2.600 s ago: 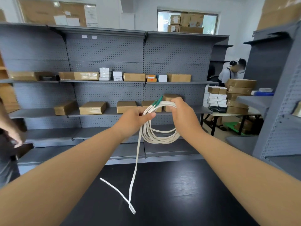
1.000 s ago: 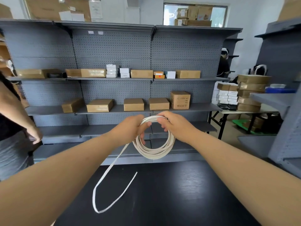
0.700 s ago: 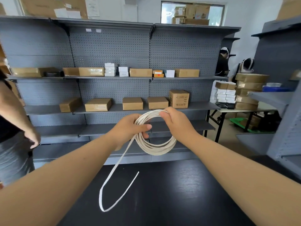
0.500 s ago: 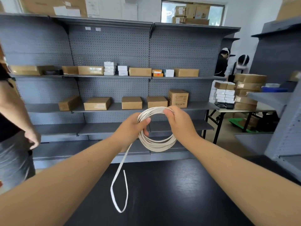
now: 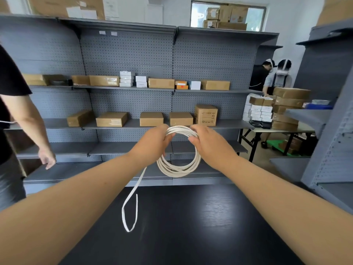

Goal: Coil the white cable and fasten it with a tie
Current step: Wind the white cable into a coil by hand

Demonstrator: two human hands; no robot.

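bystander [image 5: 11,104]: at the far left edge, a person in a black short sleeve, one arm hanging down with its hand near a low shelf.
shelving [image 5: 133,54]: grey pegboard units across the back wall; brown cardboard boxes [image 5: 111,119] and small white boxes sit on the two middle shelves.
left hand [image 5: 152,144]: raised above the bench, fingers curled round the upper left of the coil, gripping its strands.
white cable [image 5: 178,170]: in the air between the two hands, in front of the shelving and above the far edge of the bench, wound into several round loops that hang below the hands.
loose tail [image 5: 131,207]: one strand drops from under the left hand, slants down to the left and bends back in a narrow U, its free end pointing up; whether the bend touches the bench cannot be told.
right hand [image 5: 210,148]: grips the upper right of the coil, thumb and fingers closed on the strands.
bench [image 5: 200,226]: dark wood-grain top beneath both forearms.
folding table [image 5: 282,130]: at the right, stacked with brown and white boxes; two people stand behind it.
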